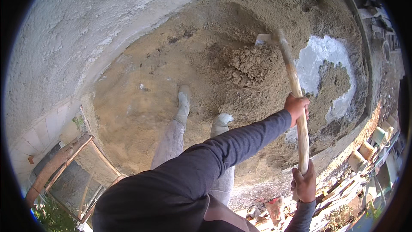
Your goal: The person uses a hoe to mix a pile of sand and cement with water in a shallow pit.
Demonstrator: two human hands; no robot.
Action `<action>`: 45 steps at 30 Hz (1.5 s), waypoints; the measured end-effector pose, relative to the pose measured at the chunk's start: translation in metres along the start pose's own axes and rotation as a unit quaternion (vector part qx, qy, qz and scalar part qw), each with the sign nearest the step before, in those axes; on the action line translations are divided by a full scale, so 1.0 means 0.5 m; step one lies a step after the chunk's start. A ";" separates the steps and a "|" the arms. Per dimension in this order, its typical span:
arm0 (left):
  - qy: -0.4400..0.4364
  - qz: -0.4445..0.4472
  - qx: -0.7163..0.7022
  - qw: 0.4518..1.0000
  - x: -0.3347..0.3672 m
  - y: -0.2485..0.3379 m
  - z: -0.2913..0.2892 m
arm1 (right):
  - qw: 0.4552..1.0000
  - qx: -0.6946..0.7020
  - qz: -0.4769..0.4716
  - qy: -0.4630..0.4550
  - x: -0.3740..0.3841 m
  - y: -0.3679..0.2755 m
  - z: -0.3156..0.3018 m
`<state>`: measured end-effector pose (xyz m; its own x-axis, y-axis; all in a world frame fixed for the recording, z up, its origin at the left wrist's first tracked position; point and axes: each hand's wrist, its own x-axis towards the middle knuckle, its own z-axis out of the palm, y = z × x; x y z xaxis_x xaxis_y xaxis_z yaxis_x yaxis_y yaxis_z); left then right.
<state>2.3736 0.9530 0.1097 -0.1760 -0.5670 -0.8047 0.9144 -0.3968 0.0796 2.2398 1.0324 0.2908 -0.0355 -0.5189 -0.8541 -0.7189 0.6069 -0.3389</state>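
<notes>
A hoe with a long wooden handle (293,76) reaches away from me over a heap of damp sandy mix (251,66). Its pale metal blade (263,39) shows only in part, at the far end by the heap. Around the middle of the handle my left hand (296,109) is closed, the arm stretched across my body. My right hand (304,183) grips the handle's near end. To the right of the handle lies a patch of pale grey powder (319,60), partly covered by sandy mix.
A rough plastered wall (77,30) curves along the left and far side. My boots (183,99) stand on sandy ground left of the heap. Wood scraps (339,191) and several containers (367,150) lie at the lower right. A wooden frame (68,163) stands at the lower left.
</notes>
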 end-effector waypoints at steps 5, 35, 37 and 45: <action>-0.084 0.042 -0.077 0.993 -0.117 0.033 0.066 | 0.993 -0.095 -0.032 0.057 -0.099 -0.032 -0.009; 0.035 -0.026 -0.126 0.991 -0.083 -0.140 -0.136 | 0.949 -0.291 -0.029 -0.119 -0.070 -0.002 -0.092; 0.030 -0.027 -0.149 0.988 -0.180 -0.149 -0.093 | 0.959 -0.257 -0.002 -0.121 -0.167 -0.011 -0.101; 0.158 0.037 0.114 0.980 -0.376 0.181 -0.472 | 0.978 0.148 -0.073 -0.130 -0.257 0.210 0.252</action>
<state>2.5754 1.1941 0.1294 0.0414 -0.3630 -0.9309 0.8093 -0.5342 0.2443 2.2561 1.2388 0.3155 0.2585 -0.4655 -0.8464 -0.4700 0.7049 -0.5312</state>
